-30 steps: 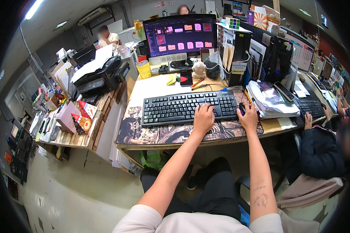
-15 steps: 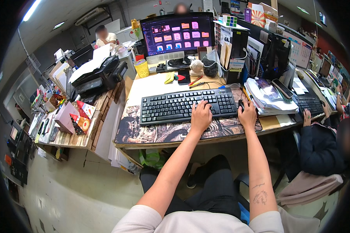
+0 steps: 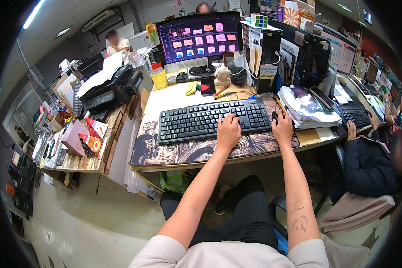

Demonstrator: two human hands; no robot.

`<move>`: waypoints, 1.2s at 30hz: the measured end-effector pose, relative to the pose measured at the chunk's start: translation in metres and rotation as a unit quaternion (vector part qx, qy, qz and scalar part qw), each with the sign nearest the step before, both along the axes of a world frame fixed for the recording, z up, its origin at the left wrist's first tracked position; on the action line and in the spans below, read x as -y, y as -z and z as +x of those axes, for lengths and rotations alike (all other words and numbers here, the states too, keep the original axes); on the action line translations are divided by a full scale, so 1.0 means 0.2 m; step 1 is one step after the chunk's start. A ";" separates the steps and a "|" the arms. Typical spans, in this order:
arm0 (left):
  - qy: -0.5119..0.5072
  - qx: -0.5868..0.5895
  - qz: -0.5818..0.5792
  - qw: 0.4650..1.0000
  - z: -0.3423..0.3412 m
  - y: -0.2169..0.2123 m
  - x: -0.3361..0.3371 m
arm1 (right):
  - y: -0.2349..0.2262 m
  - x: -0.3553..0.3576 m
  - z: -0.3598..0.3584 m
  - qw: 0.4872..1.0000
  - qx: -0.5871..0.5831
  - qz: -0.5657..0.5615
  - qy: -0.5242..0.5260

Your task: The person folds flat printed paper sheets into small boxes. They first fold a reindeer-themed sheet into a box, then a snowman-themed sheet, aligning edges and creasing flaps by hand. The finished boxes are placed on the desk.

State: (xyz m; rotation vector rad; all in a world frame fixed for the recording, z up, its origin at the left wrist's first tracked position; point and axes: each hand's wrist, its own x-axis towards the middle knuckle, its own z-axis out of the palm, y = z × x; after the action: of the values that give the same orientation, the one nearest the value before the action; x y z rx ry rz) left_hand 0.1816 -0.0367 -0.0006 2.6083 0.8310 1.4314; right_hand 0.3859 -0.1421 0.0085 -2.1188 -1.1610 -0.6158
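A black keyboard (image 3: 210,119) lies on a large printed desk mat (image 3: 187,149) in front of me. My left hand (image 3: 228,131) rests on the keyboard's right part, fingers spread over the keys. Just right of the keyboard, my right hand (image 3: 282,127) covers a black mouse (image 3: 275,117); only the mouse's top shows. A monitor (image 3: 197,38) with rows of pink and orange icons stands at the back of the desk.
A black printer (image 3: 107,89) and a yellow cup (image 3: 158,78) stand at the left. A stack of papers (image 3: 306,109) lies at the right, where a person in a dark jacket (image 3: 366,161) types at another keyboard (image 3: 353,115). Boxes clutter a low shelf (image 3: 76,143).
Both hands stay on the keyboard and the mouse. The view has tilted slightly, so the desk sits a little higher in the picture.
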 end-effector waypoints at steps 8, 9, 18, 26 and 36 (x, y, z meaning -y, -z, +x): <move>0.003 0.001 -0.005 1.000 0.00 -0.01 0.00 | 0.01 0.00 0.01 1.000 -0.003 -0.009 0.002; 0.002 0.000 -0.003 1.000 0.00 -0.01 0.00 | 0.01 0.00 0.01 1.000 0.005 0.000 -0.003; 0.004 0.002 -0.007 1.000 0.00 0.00 0.00 | 0.01 0.00 0.01 1.000 0.012 0.007 0.000; 0.006 0.008 -0.005 1.000 0.00 -0.01 0.00 | 0.01 -0.01 0.00 1.000 0.014 -0.004 0.012; 0.009 -0.007 -0.019 1.000 -0.01 0.00 0.00 | 0.02 -0.01 0.01 1.000 0.018 0.005 0.008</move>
State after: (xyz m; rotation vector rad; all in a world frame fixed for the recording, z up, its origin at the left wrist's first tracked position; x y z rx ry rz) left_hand 0.1806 -0.0365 -0.0001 2.5939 0.8257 1.3798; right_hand 0.3875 -0.1404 0.0053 -2.1177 -1.1592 -0.6683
